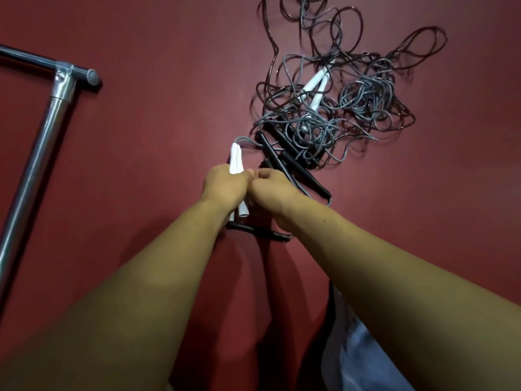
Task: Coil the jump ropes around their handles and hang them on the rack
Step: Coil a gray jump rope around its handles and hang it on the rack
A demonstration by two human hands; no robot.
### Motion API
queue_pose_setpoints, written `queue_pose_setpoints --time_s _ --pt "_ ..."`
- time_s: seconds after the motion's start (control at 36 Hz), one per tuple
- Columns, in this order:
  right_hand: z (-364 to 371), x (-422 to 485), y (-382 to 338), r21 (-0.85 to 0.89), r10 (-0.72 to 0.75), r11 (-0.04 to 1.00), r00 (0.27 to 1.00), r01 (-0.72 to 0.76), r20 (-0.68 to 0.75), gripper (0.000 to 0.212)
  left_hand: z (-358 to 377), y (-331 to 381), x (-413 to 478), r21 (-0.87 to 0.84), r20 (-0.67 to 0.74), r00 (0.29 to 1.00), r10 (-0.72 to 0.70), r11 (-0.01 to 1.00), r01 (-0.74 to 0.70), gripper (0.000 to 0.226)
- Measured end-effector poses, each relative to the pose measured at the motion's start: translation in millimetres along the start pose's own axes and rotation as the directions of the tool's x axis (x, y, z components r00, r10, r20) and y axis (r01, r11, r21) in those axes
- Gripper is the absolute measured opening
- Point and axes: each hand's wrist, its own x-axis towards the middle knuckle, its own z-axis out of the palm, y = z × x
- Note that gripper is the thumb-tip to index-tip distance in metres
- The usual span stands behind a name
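My left hand (222, 184) grips a pair of white jump-rope handles (235, 159) held together, tips pointing away from me; their grey cord runs off to the right into the pile. My right hand (275, 190) is curled right beside the left, fingers hidden, and what it holds cannot be made out. A tangled pile of grey and dark ropes (338, 108) lies on the red floor beyond the hands, with another white handle pair (315, 88) and several black handles (287, 162) in it. One black handle (256, 230) lies under my wrists.
The metal rack (36, 153) stands at the left, its grey top bar ending in a capped tip (91, 76). Red floor (155, 108) spreads between rack and ropes. Light blue cloth (363, 356) shows at the bottom right.
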Motion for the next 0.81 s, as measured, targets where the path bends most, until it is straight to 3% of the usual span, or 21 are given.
queue_pose_setpoints --time_s 0.11,0.17,0.25,0.36,0.42,0.53,0.61,0.69,0.78,0.81 --pt "-6 -26 -21 0.119 0.073 0.99 0.997 -0.074 0.009 0.019 -17 7 -21 -0.114 0.044 0.999 -0.009 0.993 0.014 0.009" --pt "-5 -38 -34 0.187 0.083 0.979 0.997 -0.081 -0.002 0.017 -30 14 -37 -0.186 0.117 0.993 -0.026 0.981 0.048 0.009" --pt "-3 -63 -60 0.158 0.043 0.986 0.999 -0.047 0.027 0.029 -56 33 -70 -0.067 0.182 0.98 0.073 0.996 -0.062 0.016" --pt "7 -103 -92 0.065 -0.101 0.993 0.995 0.101 -0.004 0.018 -89 62 -116 0.146 0.177 0.954 0.243 0.952 -0.27 0.016" --pt "11 -133 -110 0.028 -0.171 0.985 0.985 0.172 -0.034 0.004 -109 79 -148 0.103 0.214 0.947 0.241 0.958 -0.267 0.024" --pt "10 -207 -144 -0.09 -0.332 0.94 0.943 0.329 -0.025 0.015 -158 108 -224 -0.083 0.34 0.893 0.295 0.955 -0.284 0.043" --pt "-1 -255 -164 -0.14 -0.437 0.889 0.899 0.437 0.033 0.02 -188 123 -267 -0.091 0.397 0.868 0.299 0.954 -0.287 0.036" --pt "-17 -305 -182 -0.057 -0.461 0.877 0.871 0.476 0.171 0.014 -219 132 -302 0.013 0.153 0.905 0.397 0.915 -0.404 0.034" --pt "-30 -356 -194 -0.075 -0.49 0.844 0.821 0.531 0.294 0.01 -238 134 -325 0.104 -0.236 0.815 0.53 0.847 -0.521 0.042" --pt "-33 -369 -196 -0.106 -0.501 0.823 0.801 0.558 0.328 0.008 -241 134 -328 0.081 -0.309 0.779 0.546 0.831 -0.55 0.032"
